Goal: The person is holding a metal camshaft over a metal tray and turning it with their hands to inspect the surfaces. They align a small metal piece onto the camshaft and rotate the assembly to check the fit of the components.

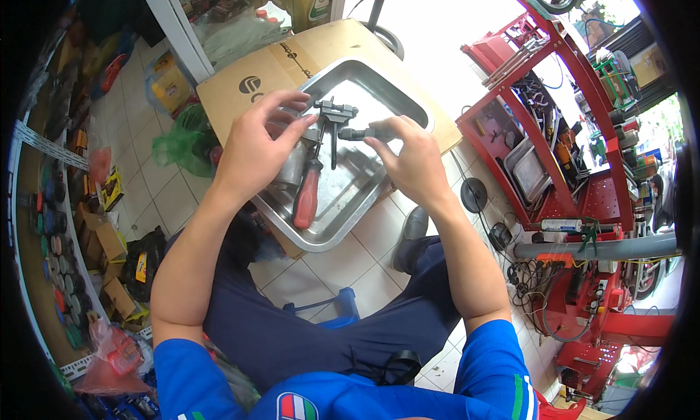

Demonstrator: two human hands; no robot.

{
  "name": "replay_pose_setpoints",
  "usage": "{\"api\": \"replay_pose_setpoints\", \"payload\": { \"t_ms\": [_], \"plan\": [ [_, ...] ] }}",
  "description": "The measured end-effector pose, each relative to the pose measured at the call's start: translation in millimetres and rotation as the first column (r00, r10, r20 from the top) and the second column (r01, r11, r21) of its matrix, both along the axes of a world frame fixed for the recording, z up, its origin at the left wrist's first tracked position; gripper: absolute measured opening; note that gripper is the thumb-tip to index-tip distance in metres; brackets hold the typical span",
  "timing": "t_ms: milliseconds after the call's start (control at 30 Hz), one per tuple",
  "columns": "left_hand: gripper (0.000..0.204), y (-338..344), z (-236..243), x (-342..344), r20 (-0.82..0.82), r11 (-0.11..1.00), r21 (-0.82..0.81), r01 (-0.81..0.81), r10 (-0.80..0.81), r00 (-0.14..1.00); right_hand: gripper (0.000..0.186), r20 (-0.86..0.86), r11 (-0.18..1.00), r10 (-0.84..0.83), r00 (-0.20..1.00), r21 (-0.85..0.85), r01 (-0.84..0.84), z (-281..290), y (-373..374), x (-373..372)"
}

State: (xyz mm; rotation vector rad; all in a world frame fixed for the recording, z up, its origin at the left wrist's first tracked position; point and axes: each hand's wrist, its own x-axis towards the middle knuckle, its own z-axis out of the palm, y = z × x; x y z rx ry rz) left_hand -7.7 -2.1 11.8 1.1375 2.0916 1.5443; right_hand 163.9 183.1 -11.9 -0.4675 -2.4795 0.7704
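A dark metal tool with a clamp-like head (339,112) and a thin rod pointing down is over the shallow metal tray (328,239). My left hand (255,146) is curled at the tool's left end, thumb and fingertips close against it; the exact contact is partly hidden. Between the thumb and fingers of my right hand (414,157) is a dark ridged cylinder (354,134), its end pointing left below the clamp-like head. A screwdriver with a red handle (307,197) lies in the tray, beside a grey metal canister (292,168) partly covered by my left hand.
The tray rests on a cardboard box (219,95) in front of my knees. A blue plastic stool (339,310) stands on the tiled floor between my legs. Red tool racks (576,194) fill the right side. Shelves of goods (62,267) and a green bag (182,139) are at left.
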Motion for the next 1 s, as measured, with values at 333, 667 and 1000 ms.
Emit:
{"api": "replay_pose_setpoints", "payload": {
  "t_ms": [333,667,1000],
  "plan": [
    [0.030,-4,2,2,-0.028,1.000,-0.020,0.008,-0.008,1.000,0.019,0.228,0.995,0.009,0.974,0.093,-0.031,-1,1,-3],
    [0.031,-8,8,3,-0.059,0.999,-0.053,-0.012,0.009,0.998,0.028,0.371,0.993,-0.035,0.928,0.117,-0.009,6,-1,-6],
    [0.031,-6,3,4,-0.060,0.998,-0.067,-0.018,0.014,0.998,0.038,0.174,0.990,-0.118,0.978,0.097,0.103,-4,0,-40]
  ]
}}
